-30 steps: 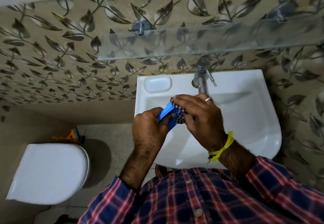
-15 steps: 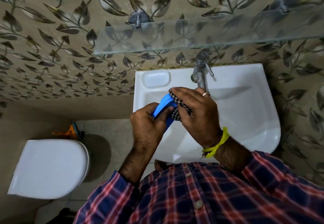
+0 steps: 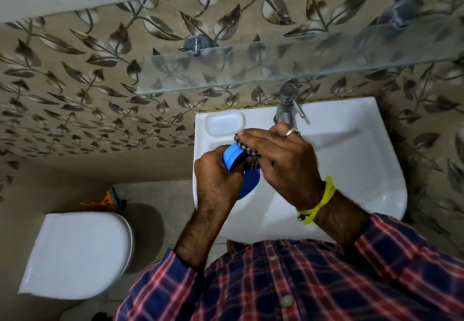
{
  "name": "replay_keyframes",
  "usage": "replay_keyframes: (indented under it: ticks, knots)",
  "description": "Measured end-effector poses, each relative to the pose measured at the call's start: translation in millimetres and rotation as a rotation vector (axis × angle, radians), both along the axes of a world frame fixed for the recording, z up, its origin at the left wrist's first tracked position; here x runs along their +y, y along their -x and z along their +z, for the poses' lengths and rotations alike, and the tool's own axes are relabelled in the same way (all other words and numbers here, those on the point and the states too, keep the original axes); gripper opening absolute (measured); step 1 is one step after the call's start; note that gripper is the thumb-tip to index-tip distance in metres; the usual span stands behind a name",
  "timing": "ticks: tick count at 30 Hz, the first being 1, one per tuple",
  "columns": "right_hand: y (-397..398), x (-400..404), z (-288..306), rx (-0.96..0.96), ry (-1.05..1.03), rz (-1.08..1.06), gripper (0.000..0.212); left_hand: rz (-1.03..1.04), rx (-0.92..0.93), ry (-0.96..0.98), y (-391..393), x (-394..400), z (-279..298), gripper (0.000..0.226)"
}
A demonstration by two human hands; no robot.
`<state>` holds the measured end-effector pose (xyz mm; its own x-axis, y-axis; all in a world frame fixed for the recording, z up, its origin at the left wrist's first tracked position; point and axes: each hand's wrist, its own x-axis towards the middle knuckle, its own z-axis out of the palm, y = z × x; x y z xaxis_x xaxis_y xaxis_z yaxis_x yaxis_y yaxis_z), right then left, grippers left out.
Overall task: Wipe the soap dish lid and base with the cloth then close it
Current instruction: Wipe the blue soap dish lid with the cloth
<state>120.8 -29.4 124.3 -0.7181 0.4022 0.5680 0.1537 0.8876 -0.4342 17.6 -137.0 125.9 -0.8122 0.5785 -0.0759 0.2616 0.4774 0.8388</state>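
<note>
Leaf-tile wall point(image 3: 75, 89), white sink point(image 3: 364, 160), prob. toilet point(image 3: 75, 255).

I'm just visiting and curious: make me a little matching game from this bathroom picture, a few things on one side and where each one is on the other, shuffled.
Things:
1. blue soap dish
2. checked cloth
3. tap
4. toilet lid

Places:
A. at the back rim of the sink, by the wall
B. low on the left, closed
C. gripped in the left hand
D. under the fingers of the right hand, pressed to the dish

Pairs: 1-C, 2-D, 3-A, 4-B
</note>
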Motion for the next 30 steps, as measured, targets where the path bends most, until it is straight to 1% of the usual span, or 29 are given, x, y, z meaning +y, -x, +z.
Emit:
replay_keyframes:
  ticks: [3,5,8,11,13,16,17,20,23,24,27,30]
  knots:
    - [-9.1,2.3,-9.1,0.006,0.198,-0.087,0.04,0.001,-0.014,-0.018,-3.7,-1.9,0.0,0.024]
    - [-4.8,-8.3,-7.4,-0.005,0.204,-0.055,0.04,-0.033,-0.01,0.012,-2.8,-1.9,-1.7,0.023]
    - [0.2,-13.3,-3.9,0.007,0.139,-0.005,0.042,-0.022,0.025,0.025,-2.9,-4.3,0.2,0.024]
    - [-5.0,-6.9,-7.5,0.059,0.268,-0.106,0.032,0.035,0.051,-0.082,-8.8,-6.9,7.1,0.026]
    - [-5.9,-9.0,-10.1,0.08,0.307,-0.141,0.031,0.039,0.016,-0.135,-8.5,-5.7,7.8,0.026]
    - [-1.3,-10.0,-10.0,0.062,0.232,-0.13,0.033,0.0,-0.12,-0.156,-2.8,-5.2,10.1,0.017]
    - [-1.0,-8.8,-9.7,0.043,0.197,-0.127,0.033,-0.022,-0.112,-0.111,0.3,-4.6,11.7,0.017]
    - [-2.7,-6.4,-3.7,0.003,0.056,-0.088,0.035,-0.124,0.009,0.086,9.0,0.2,20.7,0.02]
    - [0.0,-6.8,4.5,-0.012,-0.038,-0.028,0.039,-0.198,0.07,0.163,13.0,5.0,24.5,0.012]
    - [-0.1,-7.6,5.6,-0.016,-0.042,-0.005,0.04,-0.204,0.094,0.155,12.7,3.7,23.6,0.01]
    - [-8.5,-7.8,3.6,-0.037,0.034,0.026,0.044,-0.16,0.185,0.085,7.9,-3.9,20.7,0.017]
    - [-14.7,-5.5,-1.0,-0.084,0.117,-0.026,0.047,-0.138,0.161,0.077,3.5,-8.1,17.9,0.013]
